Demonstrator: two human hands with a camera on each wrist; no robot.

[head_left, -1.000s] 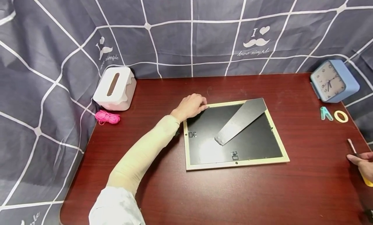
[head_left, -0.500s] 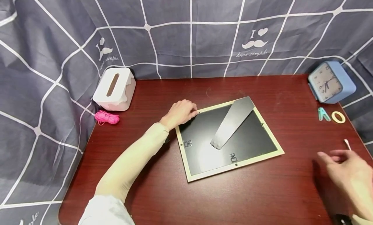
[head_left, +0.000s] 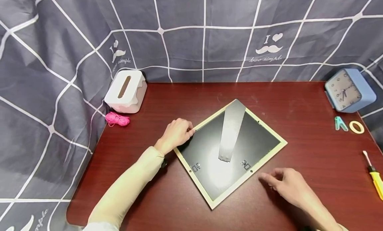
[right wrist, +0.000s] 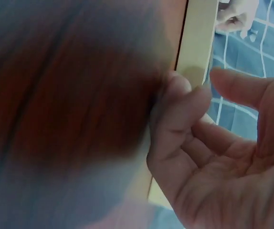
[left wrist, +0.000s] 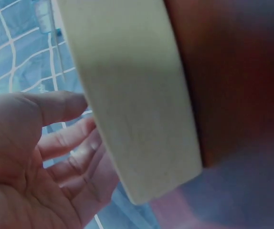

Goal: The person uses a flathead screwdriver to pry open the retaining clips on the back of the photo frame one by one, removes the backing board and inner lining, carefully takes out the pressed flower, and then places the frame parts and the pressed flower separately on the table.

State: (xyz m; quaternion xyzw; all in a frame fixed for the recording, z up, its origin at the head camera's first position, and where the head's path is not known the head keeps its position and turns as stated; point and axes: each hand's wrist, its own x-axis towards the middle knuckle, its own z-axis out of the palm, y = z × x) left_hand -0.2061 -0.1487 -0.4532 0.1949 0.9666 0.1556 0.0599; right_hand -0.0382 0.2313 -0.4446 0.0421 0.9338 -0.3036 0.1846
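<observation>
The picture frame (head_left: 230,151) lies face down mid-table (head_left: 314,151), turned cornerwise; the left hand (head_left: 176,134) grips its left corner; the right hand (head_left: 287,184), fingers loosely apart, hovers beside its lower-right edge.

- Head view: we see bright, even light from above; a white glare patch sits on the black backing of the picture frame (head_left: 230,148), and soft shadows lie under both forearms on the table (head_left: 314,124).
- The curtain's grid lines bow toward the edges, showing wide-angle distortion.
- Wrist views: we find both heavily blurred and close, with a bluish cast; the frame edge (left wrist: 137,105) and left hand (left wrist: 36,162) are out of focus.
</observation>
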